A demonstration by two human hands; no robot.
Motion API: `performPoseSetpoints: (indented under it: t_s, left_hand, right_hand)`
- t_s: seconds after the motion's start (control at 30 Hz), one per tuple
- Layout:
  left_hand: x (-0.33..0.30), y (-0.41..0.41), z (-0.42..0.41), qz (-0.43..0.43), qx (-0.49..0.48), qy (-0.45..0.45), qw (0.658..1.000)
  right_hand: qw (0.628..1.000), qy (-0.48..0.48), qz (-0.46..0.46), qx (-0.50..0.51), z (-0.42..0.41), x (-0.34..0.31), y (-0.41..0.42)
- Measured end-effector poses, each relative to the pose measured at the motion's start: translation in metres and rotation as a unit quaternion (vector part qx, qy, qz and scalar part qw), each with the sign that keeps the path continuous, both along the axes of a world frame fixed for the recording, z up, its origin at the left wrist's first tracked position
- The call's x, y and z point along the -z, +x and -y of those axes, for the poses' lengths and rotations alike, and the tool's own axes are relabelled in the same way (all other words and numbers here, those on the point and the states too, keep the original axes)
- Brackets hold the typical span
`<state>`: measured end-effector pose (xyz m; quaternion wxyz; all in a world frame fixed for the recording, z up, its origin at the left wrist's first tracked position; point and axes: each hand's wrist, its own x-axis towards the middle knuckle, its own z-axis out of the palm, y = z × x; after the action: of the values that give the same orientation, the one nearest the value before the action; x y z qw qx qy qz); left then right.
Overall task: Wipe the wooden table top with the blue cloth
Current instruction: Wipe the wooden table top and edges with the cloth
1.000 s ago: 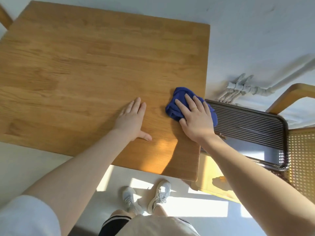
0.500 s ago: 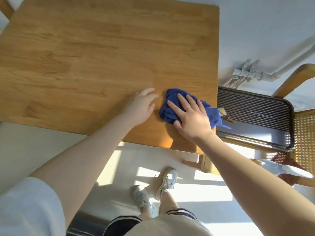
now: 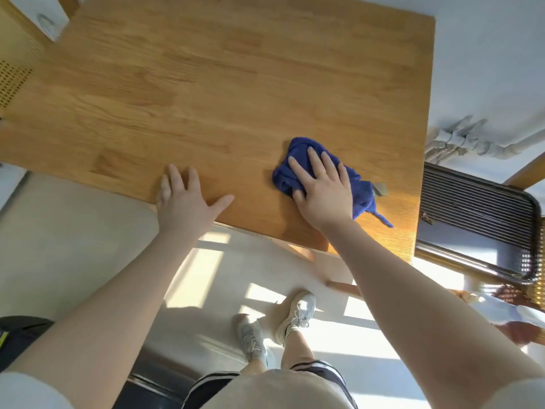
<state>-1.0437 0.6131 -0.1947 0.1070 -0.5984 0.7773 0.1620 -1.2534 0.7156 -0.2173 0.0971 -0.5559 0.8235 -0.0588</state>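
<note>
— Sunlight falls across the pale floor under the wooden table top, and a bright patch reaches its near right corner. What have I got on the table?

— I see the blue cloth bunched up near that corner, lying on the wood with a loose tail trailing toward the edge. A small grey tag shows at its right side.

— And my hands?

— My right hand lies flat on top of the cloth, fingers spread, pressing it down rather than gripping it; there is a ring on one finger. My left hand is splayed, palm down, on the bare wood at the near edge, well apart from the cloth and holding nothing.

— Anything beside the table?

— I see a dark ribbed tray just off its right side, and my white sneakers on the floor below.
</note>
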Motion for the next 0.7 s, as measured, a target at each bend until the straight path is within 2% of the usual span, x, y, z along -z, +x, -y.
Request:
performPoseSetpoints:
  t_s: [0.13, 0.23, 0.3, 0.43, 0.53, 0.6, 0.7]
  left_hand:
    - [0.003, 0.018, 0.007, 0.007, 0.044, -0.008, 0.999]
    - [0.005, 0.026, 0.009, -0.018, 0.05, 0.005, 0.999]
    - [0.008, 0.027, 0.012, -0.027, 0.055, 0.001, 0.998]
    - [0.013, 0.031, 0.013, -0.045, 0.049, -0.008, 0.998]
    - [0.011, 0.032, 0.01, -0.05, 0.035, 0.003, 0.998]
    - [0.009, 0.03, 0.01, -0.052, 0.033, 0.001, 0.998]
    - [0.005, 0.028, 0.011, -0.064, 0.011, 0.015, 0.998]
  right_hand:
    - [0.98, -0.017, -0.011, -0.2, -0.019, 0.007, 0.033]
    - [0.958, -0.003, -0.009, -0.285, -0.017, 0.008, 0.038]
    - [0.958, -0.007, -0.015, -0.286, 0.007, 0.007, 0.03]
    - [0.987, 0.002, 0.006, -0.161, 0.075, 0.004, 0.034]
    - [0.991, 0.021, 0.011, -0.129, 0.082, 0.0, 0.05]
    - [0.982, 0.014, 0.006, -0.19, 0.057, 0.0, 0.059]
    - [0.941, 0.032, -0.008, -0.337, 0.013, 0.0, 0.072]
